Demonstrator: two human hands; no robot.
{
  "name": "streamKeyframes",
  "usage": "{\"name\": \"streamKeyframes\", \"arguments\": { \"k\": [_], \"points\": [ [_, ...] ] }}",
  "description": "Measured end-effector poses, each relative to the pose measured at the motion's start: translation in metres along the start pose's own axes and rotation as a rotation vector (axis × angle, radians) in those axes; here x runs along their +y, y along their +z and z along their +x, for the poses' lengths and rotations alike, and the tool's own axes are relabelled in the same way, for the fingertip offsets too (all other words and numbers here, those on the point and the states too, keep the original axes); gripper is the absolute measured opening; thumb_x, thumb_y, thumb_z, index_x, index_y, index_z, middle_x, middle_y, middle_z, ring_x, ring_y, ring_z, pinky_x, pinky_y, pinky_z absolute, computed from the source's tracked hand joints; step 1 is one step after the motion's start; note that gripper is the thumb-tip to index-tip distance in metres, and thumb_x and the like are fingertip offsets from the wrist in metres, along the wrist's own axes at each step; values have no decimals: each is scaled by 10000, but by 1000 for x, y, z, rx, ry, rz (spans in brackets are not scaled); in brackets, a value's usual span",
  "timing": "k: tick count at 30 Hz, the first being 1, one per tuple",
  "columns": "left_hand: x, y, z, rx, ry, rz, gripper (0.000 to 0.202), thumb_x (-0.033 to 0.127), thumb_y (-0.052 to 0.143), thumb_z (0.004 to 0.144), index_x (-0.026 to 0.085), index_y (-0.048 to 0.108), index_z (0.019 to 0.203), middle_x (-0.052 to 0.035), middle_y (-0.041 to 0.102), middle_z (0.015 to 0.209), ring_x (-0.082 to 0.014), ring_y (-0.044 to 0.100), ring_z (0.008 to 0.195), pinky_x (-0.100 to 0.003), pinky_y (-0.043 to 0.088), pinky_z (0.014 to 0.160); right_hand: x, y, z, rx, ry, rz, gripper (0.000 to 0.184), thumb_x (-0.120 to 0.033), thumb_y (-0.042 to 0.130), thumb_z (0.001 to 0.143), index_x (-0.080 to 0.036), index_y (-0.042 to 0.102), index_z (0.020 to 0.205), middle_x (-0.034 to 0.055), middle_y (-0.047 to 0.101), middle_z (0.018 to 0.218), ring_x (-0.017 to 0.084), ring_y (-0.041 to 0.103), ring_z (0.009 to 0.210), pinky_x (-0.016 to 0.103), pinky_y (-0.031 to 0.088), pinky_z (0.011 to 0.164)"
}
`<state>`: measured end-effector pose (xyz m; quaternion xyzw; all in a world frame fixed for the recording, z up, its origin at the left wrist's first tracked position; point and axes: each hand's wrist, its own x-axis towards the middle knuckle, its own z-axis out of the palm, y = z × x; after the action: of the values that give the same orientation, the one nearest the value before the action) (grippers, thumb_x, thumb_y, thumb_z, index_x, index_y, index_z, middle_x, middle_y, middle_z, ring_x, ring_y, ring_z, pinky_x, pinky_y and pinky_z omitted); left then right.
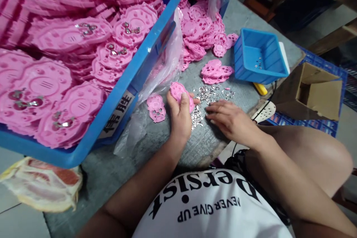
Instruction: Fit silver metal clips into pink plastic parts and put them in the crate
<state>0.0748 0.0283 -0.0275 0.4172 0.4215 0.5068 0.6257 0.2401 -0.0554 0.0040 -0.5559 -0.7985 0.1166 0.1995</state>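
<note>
My left hand is closed around a pink plastic plate, thumb on top of it. My right hand lies palm down with fingers together on a scatter of small shiny metal pieces; whether the fingertips pinch one I cannot make out. Another single pink plate lies on the grey table just left of my left hand.
A big blue crate full of pink plates fills the left. More pink plates are heaped at the back, with a small stack near a small blue bin. A cardboard box sits right. Clear plastic bag hangs beside the crate.
</note>
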Motion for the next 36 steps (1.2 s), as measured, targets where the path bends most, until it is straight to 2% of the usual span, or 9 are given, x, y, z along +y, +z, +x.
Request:
{"name": "streamKeyframes", "arguments": {
  "k": [2, 4, 7, 12, 19, 22, 26, 30, 36],
  "points": [
    [2, -1, 0, -4, -7, 50, 460, 621, 531, 979, 273, 404, 1252, -35, 671, 1029, -154, 713, 743, -362, 593, 800, 7, -4, -1, 111, 109, -63, 229, -194, 560, 997, -182, 771, 1084, 125, 797, 1135, 303, 714, 1124, 560, 533, 1058],
    [5, -2, -1, -8, 1, 110, 494, 633, 521, 982, 270, 395, 1292, -40, 682, 1029, -153, 708, 730, -360, 591, 793, 13, -6, -2, 187, 198, -65, 214, -214, 580, 991, -187, 776, 1074, 118, 805, 1068, 284, 731, 1030, 508, 565, 981],
    [7, -5, -3, -10, 21, 180, 567, 677, 523, 966, 270, 384, 1336, -50, 699, 1042, -154, 693, 727, -354, 588, 763, 17, -7, -1, 236, 292, -67, 190, -238, 603, 979, -201, 780, 1037, 96, 806, 1022, 268, 721, 957, 445, 574, 867],
    [6, -6, -4, 15, 40, 202, 571, 682, 546, 954, 276, 406, 1330, -54, 705, 1033, -163, 681, 725, -338, 567, 687, 21, 0, 3, 259, 409, -120, 132, -234, 644, 936, -209, 773, 920, 83, 773, 882, 277, 662, 861, 432, 519, 774],
    [13, -3, -4, 45, 97, 57, 331, 550, 539, 1012, 271, 463, 1174, -47, 705, 1020, -148, 682, 703, -309, 561, 652, 15, 8, 11, 239, 335, -79, 110, -199, 654, 927, -214, 754, 884, 69, 721, 841, 255, 598, 845, 401, 476, 755],
    [14, -3, -4, 57, 92, -18, 276, 508, 543, 1021, 279, 468, 1155, -40, 708, 1013, -148, 680, 670, -295, 537, 592, 14, 12, 15, 240, 307, -75, 115, -200, 651, 936, -210, 759, 897, 77, 711, 865, 258, 590, 863, 407, 470, 772],
    [15, -2, -4, 69, 96, -32, 271, 507, 546, 1019, 282, 470, 1148, -39, 708, 1007, -156, 688, 680, -288, 523, 559, 12, 18, 22, 224, 284, -134, 110, -215, 675, 934, -219, 782, 958, 89, 698, 943, 266, 565, 903, 414, 449, 786],
    [16, -2, -5, 79, 80, -35, 273, 471, 556, 1018, 276, 460, 1184, -44, 710, 1006, -179, 705, 708, -307, 541, 559, 14, 17, 23, 166, 264, -190, 97, -209, 682, 923, -215, 776, 898, 95, 693, 975, 268, 545, 914, 422, 432, 789],
    [16, -3, -5, 85, 47, 7, 294, 503, 538, 1018, 280, 460, 1194, -61, 726, 1058, -223, 754, 862, -351, 618, 671, 20, 12, 20, 224, 313, -136, 108, -182, 660, 915, -223, 760, 920, 79, 695, 947, 263, 547, 908, 419, 438, 804]
  ]
}}
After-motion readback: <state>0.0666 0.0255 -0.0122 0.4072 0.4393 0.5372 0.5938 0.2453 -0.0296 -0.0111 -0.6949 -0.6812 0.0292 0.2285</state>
